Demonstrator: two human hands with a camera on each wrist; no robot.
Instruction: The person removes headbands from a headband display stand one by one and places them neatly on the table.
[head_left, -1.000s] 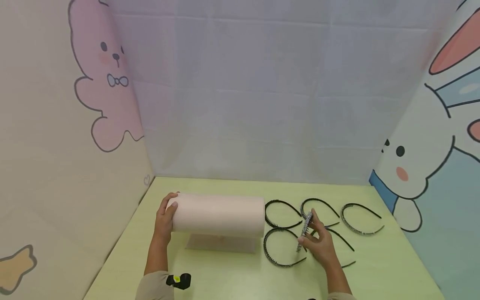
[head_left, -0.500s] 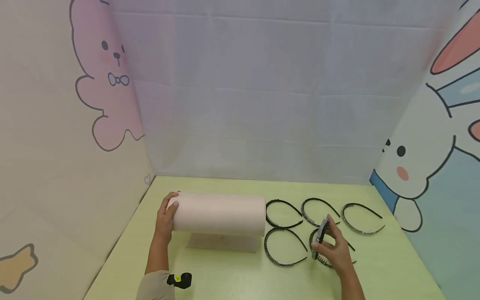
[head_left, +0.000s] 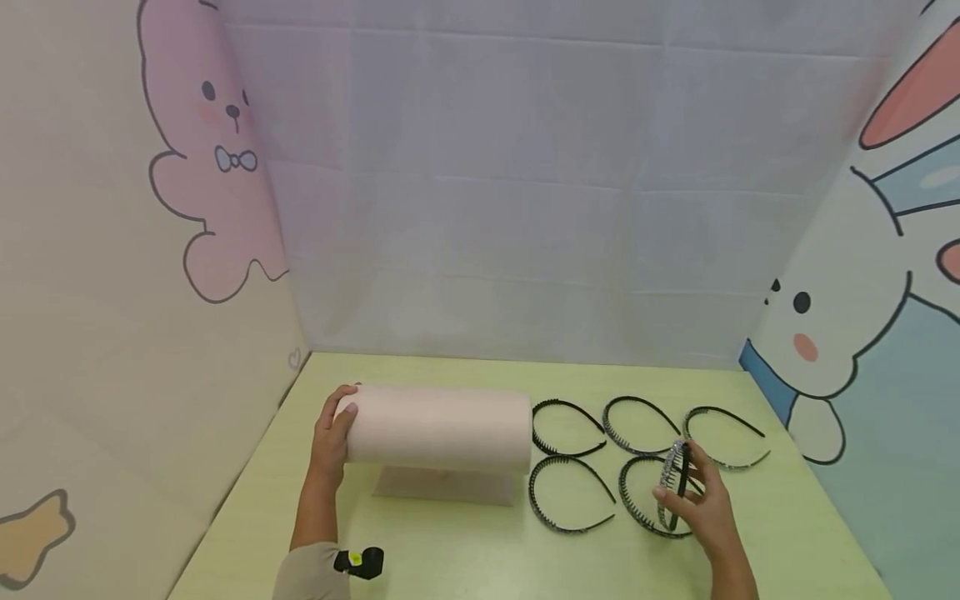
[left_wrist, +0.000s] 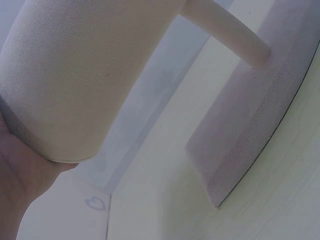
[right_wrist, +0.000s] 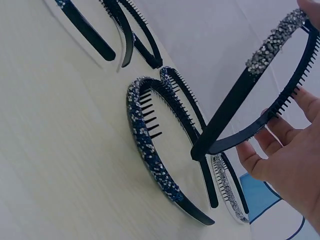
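Note:
My left hand (head_left: 330,433) grips the left end of a pale pink padded cylinder on a stand (head_left: 442,429), thumb in front and fingers over the end. In the left wrist view a short post (left_wrist: 230,35) joins the cylinder to its flat base (left_wrist: 235,125). To the right, my right hand (head_left: 708,504) pinches a black toothed headband (right_wrist: 232,107) crusted with silver glitter, raised above the table. Beneath it lies another headband (head_left: 625,492), partly hidden by the hand. In the right wrist view the held band's tips point down to the left.
Several more glittery headbands lie in two rows right of the stand: one back left (head_left: 577,409), one back middle (head_left: 656,407), one back right (head_left: 723,410) and one front left (head_left: 534,504). The light green table (head_left: 465,558) meets fabric walls at the back and sides.
My right hand has moved right with its headband, from beside the front left band to over the front right one, turning the band slightly. The left hand and stand have stayed put.

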